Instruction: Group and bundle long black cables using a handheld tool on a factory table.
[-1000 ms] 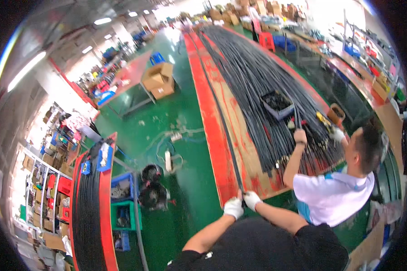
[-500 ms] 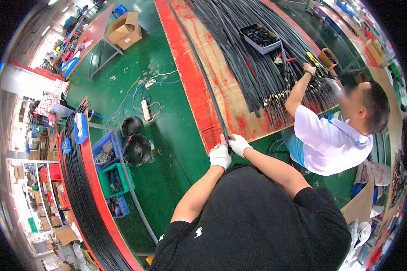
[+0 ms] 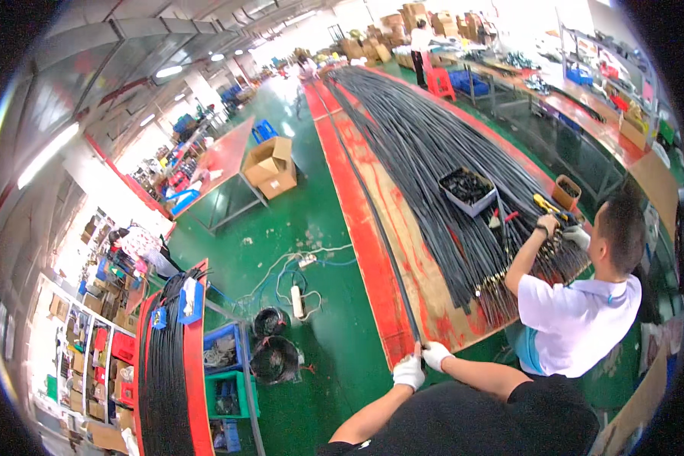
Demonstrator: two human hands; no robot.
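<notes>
Stretching along the left side of the worktop (image 3: 344, 209), a black cable (image 3: 391, 270) is reaching its near edge, where the white-gloved left hand (image 3: 409, 372) and right hand (image 3: 435, 356) are curling closed around its end. Many loose cables (image 3: 425, 152) are covering the worktop's middle, and a co-worker (image 3: 577, 319) is standing at its near right corner.
</notes>
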